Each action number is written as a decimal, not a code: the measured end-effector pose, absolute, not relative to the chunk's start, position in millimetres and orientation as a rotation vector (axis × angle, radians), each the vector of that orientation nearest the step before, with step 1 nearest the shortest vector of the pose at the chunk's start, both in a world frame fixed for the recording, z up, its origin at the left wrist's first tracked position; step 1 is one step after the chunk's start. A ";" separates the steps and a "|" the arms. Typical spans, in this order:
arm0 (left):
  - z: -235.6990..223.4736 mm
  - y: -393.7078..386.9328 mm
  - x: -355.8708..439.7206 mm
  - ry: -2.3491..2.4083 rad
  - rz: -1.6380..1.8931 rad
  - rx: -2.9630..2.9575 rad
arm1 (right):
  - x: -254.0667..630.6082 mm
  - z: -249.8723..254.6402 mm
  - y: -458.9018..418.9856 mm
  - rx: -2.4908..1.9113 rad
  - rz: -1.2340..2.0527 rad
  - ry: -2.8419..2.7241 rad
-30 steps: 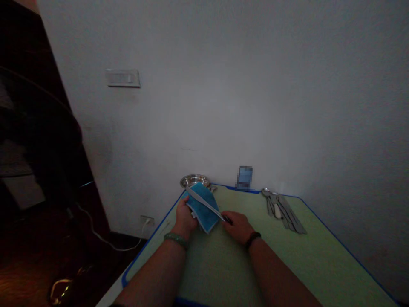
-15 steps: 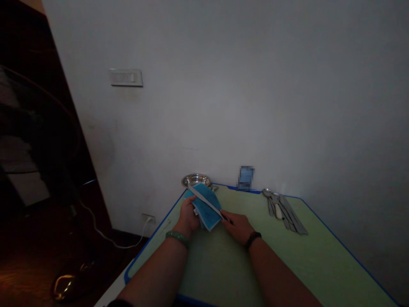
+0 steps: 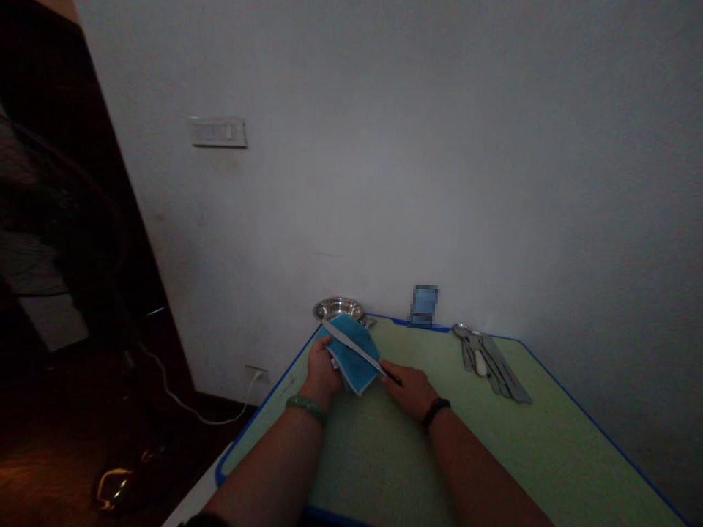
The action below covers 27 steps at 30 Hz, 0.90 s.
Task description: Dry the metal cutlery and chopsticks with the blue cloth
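At the table (image 3: 384, 454), hands (image 3: 322, 375) (image 3: 409, 389) hold knife (image 3: 351, 345), blue cloth (image 3: 358, 375).

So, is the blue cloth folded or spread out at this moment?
Folded: the blue cloth forms a small layered pad, held in the left hand, with the table knife lying across it.

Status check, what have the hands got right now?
Left hand gripping blue cloth. Right hand at dark handle of knife, blade lying across cloth. Steel bowl just beyond; cutlery off to right, not in the way.
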<state>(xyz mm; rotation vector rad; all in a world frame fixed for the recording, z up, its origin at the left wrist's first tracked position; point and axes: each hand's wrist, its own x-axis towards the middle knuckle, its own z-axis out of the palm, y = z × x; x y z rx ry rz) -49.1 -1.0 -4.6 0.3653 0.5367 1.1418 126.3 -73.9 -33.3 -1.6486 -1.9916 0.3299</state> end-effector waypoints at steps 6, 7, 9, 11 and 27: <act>-1.9 -2.0 -48.7 0.566 1.200 0.336 | 125.5 -32.0 -72.8 -1.658 0.238 -2.016; -2.1 -1.5 -48.7 0.577 1.211 0.336 | 125.5 -32.0 -72.5 -1.659 0.233 -2.016; -3.2 0.2 -48.6 0.599 1.231 0.321 | 125.6 -31.7 -72.3 -1.647 0.240 -1.997; -5.1 2.5 -48.5 0.616 1.259 0.297 | 125.8 -31.1 -72.8 -1.623 0.265 -1.950; -4.8 2.4 -48.1 0.511 1.231 0.269 | 129.4 -27.3 -76.3 -1.609 0.347 -1.818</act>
